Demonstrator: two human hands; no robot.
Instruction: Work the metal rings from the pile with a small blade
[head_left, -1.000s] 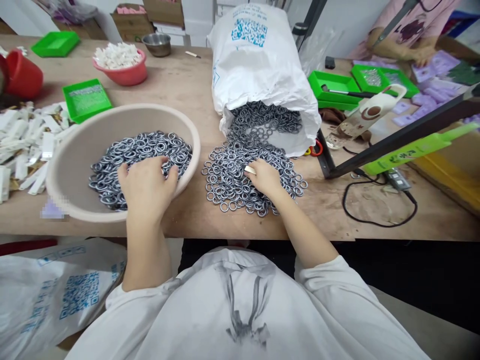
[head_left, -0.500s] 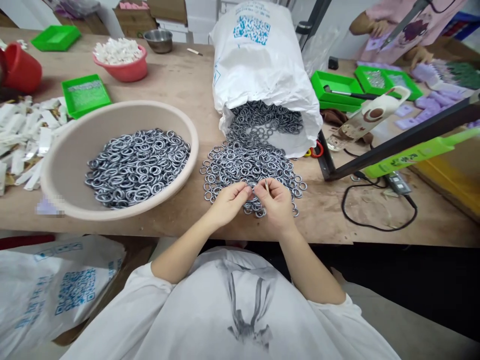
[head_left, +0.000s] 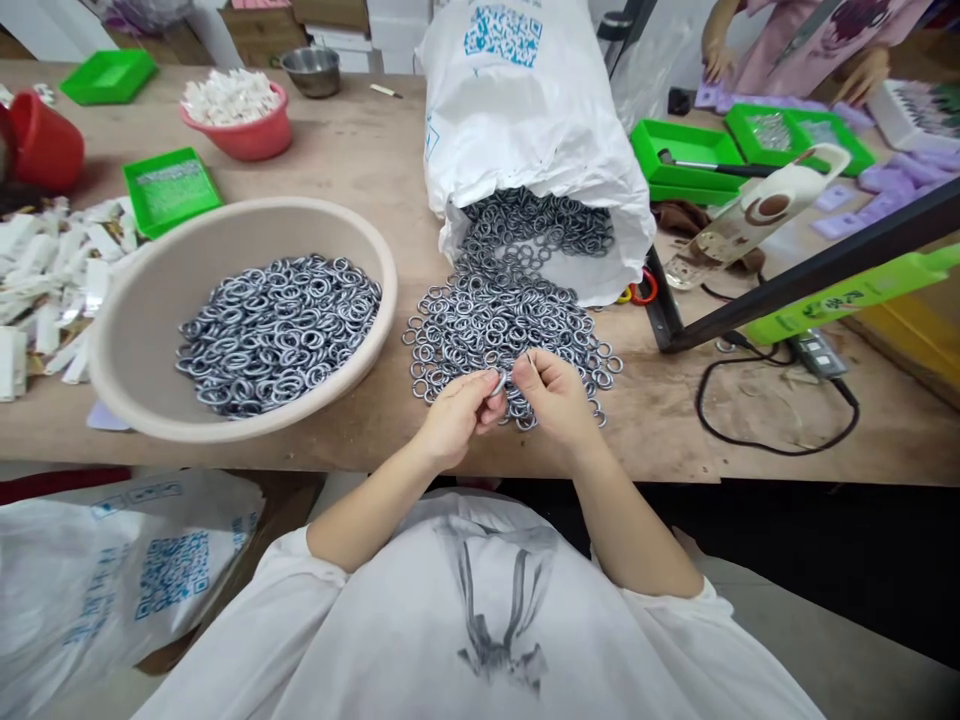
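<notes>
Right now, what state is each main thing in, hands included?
Left hand: closed on a gray ring
Right hand: closed on a thin item, mostly hidden
Beige basin: upright, partly filled with rings
White sack: on its side, mouth open
Ring pile: loose, spread outside the mouth
Pink bowl: upright, heaped with white pieces

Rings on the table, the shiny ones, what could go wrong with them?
The ring in the left hand might slip and get lost in the pile. More rings could slide out of the white bag, since its open mouth faces the pile. Loose rings at the pile's near edge might get knocked off the table.
</notes>
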